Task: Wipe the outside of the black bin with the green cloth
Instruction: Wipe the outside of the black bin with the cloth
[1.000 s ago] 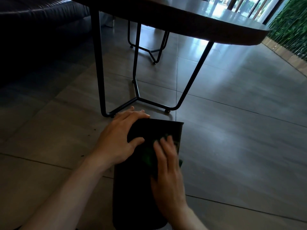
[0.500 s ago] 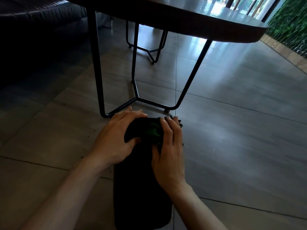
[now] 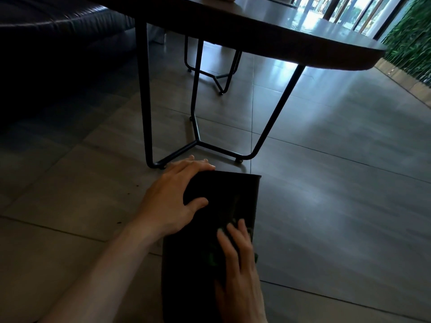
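The black bin (image 3: 210, 241) lies on its side on the tiled floor (image 3: 326, 206), under both hands, its far end pointing toward the table legs. The green cloth (image 3: 213, 258) sits on the bin's upper face, mostly hidden beneath the right hand (image 3: 238, 271); only dark green patches show beside the fingers and at the bin's right edge. The right hand lies flat on the cloth with fingers straight and close together, pressing it against the bin. The left hand (image 3: 172, 201) clasps the bin's far left corner, fingers curled over the end and thumb spread across the top face. Just beyond the left hand's fingertips stands the black metal table frame (image 3: 196, 136), carrying a dark tabletop (image 3: 279, 36). Further left of the hands, a dark sofa (image 3: 58, 31) fills the corner.
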Motion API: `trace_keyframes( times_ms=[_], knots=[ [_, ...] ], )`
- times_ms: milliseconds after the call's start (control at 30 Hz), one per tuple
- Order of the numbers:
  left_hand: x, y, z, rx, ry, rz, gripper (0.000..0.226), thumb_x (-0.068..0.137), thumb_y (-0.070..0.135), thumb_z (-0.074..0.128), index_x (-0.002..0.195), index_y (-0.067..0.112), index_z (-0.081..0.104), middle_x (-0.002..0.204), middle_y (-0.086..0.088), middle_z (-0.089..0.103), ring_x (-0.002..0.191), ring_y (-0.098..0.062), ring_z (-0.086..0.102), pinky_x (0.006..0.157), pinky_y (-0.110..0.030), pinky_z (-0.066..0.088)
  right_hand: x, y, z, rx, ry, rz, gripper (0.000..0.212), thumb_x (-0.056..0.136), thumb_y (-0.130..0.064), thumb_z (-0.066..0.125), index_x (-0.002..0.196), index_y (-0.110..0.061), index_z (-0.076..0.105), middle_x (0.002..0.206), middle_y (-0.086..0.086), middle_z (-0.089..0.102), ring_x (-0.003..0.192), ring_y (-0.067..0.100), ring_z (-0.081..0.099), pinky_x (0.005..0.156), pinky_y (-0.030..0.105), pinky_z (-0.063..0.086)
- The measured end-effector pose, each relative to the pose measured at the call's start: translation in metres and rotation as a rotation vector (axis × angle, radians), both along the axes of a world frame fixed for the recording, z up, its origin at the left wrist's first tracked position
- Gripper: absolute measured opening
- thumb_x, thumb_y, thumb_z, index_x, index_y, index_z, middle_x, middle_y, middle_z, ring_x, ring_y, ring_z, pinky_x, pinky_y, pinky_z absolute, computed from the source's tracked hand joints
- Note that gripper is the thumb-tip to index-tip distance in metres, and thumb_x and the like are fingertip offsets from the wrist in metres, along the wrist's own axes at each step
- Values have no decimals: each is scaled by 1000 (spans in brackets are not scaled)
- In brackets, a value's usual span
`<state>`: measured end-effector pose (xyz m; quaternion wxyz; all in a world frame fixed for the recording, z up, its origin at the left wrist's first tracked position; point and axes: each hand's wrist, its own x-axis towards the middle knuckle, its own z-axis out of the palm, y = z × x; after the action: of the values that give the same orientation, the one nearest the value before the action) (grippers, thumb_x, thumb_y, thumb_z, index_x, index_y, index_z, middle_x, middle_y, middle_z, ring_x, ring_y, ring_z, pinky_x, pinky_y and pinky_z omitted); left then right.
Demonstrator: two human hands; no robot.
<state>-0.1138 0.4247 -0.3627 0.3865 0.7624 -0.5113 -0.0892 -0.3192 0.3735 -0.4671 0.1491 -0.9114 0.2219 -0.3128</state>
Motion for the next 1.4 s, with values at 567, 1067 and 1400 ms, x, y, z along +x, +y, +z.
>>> trace_keyframes(
  times_ms=[567, 1067, 1400],
  knots=[
    [1, 4, 2, 27, 13, -8, 65, 81, 30, 79, 135, 46, 48, 148, 25, 45, 148, 2, 23, 118, -41, 35, -21, 22, -12, -143, 63, -11, 52, 103, -51, 49, 144, -20, 48, 153, 4, 44, 150, 26, 35, 103, 50, 51],
    [6, 7, -1, 0, 30, -9, 63, 81, 24, 79, 133, 46, 51, 146, 23, 48, 148, 2, 26, 117, -37, 35, 28, -22, 30, 14, -32, -64, 64, 97, -40, 49, 156, -25, 29, 164, -1, 24, 159, 23, 12, 110, 56, 45],
    [2, 4, -1, -6, 28, -6, 64, 80, 28, 79, 134, 46, 49, 145, 23, 49, 148, 0, 27, 116, -41, 37, 46, -44, 54, 394, -316, -384, 53, 96, -18, 58, 146, -12, 44, 145, 5, 36, 137, 22, 40, 113, 47, 44]
  ],
)
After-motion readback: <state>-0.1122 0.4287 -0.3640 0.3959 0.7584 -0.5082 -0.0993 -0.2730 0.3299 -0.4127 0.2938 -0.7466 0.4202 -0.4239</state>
